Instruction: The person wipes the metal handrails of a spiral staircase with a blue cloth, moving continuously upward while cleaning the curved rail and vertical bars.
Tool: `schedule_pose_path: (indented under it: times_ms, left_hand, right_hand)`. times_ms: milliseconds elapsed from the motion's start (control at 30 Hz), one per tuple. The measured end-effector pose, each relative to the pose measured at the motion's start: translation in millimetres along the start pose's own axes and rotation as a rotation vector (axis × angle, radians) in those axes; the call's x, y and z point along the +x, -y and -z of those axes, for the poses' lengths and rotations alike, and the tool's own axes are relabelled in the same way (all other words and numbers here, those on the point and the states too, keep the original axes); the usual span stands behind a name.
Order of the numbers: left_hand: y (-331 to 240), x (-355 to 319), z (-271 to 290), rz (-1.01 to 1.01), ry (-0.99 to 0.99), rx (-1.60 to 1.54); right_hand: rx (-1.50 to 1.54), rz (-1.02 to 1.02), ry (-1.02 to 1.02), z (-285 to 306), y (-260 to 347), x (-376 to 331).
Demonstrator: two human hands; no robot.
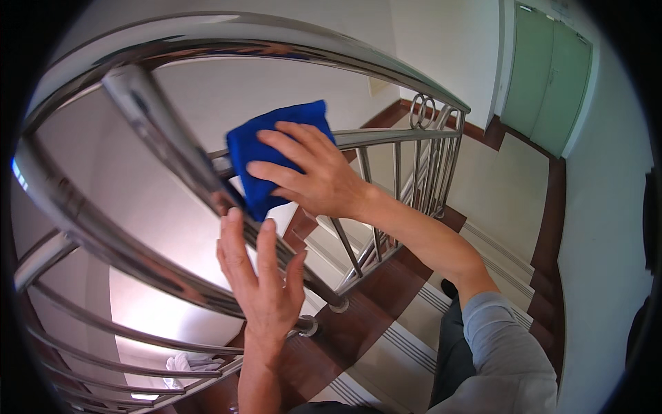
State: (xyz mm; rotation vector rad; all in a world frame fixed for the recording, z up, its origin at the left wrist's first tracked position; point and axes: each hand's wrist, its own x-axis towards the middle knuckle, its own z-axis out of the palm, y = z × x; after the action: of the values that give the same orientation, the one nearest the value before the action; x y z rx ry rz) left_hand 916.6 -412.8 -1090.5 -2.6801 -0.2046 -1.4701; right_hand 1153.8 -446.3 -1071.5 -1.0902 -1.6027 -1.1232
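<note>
Plain blue cloth (247, 145), right hand (324, 176) atop, left hand (267, 286) near railing (221, 29)

Green double door (534, 76) (shut) beside landing (510, 186); pale striped stairs (419, 323).

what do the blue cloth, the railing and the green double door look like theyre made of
Blue cloth: matte fabric, maybe microfibre, thin and without shine.
Railing: polished metal, probably stainless steel, given its mirror-like silvery reflections.
Green double door: smooth, apparently painted, judging by its even colour; wood or metal underneath, I can't tell.
</note>
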Motion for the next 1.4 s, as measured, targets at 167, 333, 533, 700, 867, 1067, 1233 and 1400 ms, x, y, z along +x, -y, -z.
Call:
schedule_pose_path:
  times_ms: [167, 333, 533, 700, 867, 1067, 1233, 1400]
  left_hand:
    - [-9.4, 37.9, -19.2, -0.045, 0.015, 0.208]
    - [-37.7, 91.1, -38.3, -0.004, 0.139, 0.305]
    - [-69.9, 142.8, -86.2, 0.160, 0.282, 0.269]
    - [-98.7, 158.8, -125.0, 0.359, 0.443, 0.290]
    - [-102.8, 159.5, -137.3, 0.476, 0.543, 0.420]
    - [-108.8, 164.6, -141.2, 0.548, 0.535, 0.456]
    - [-117.0, 181.3, -130.2, 0.678, 0.620, 0.410]
    - [-118.7, 188.9, -127.0, 0.711, 0.605, 0.354]
  right_hand:
    - [0.054, -0.009, -0.036, -8.8, -18.8, 1.7]
    - [0.156, -0.093, 0.138, 25.8, -67.4, -34.1]
    - [0.265, -0.206, 0.336, 79.6, -138.6, -94.1]
    - [0.303, -0.259, 0.441, 108.0, -183.7, -134.1]
    - [0.374, -0.390, 0.517, 128.7, -216.4, -159.2]
    - [0.440, -0.476, 0.538, 133.5, -224.3, -166.1]
    - [0.549, -0.524, 0.500, 134.2, -226.4, -165.3]
    - [0.660, -0.533, 0.471, 135.9, -236.3, -162.5]
